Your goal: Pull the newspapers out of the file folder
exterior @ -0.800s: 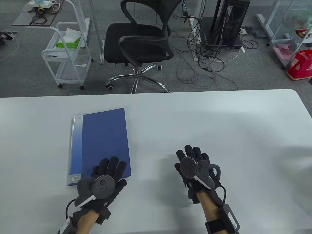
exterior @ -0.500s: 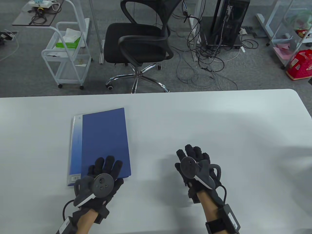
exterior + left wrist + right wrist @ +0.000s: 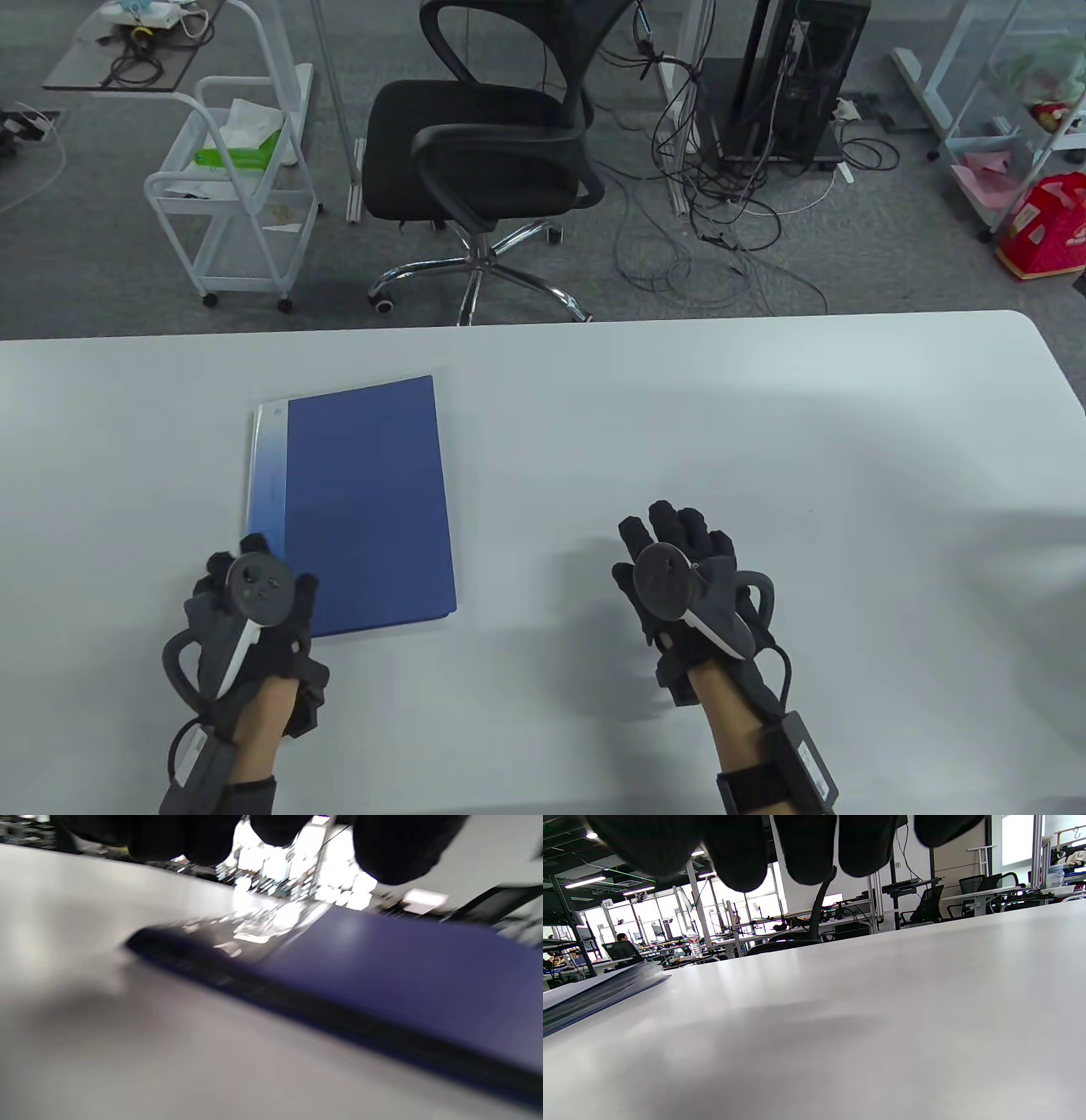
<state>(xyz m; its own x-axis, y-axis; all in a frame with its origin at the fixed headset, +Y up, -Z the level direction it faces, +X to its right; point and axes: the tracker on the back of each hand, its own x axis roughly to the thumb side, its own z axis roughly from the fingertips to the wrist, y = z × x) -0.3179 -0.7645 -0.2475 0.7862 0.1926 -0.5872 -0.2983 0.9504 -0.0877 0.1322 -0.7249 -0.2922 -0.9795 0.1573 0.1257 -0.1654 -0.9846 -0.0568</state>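
Where carpet begins, white table (image 3: 679,407).

Blue file folder (image 3: 361,509), closed, lying flat on the table's left half, pale spine on its left

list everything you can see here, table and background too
file folder: 1, blue with a pale spine, closed, flat on the table's left half
table: 1, white, foreground
office chair: 1, black, behind the table
trolley cart: 1, white, back left
computer tower: 1, black, back right, among loose cables
red bag: 1, far right on the floor
left hand: 1, black glove, at the folder's near left corner
right hand: 1, black glove, over bare table right of the folder
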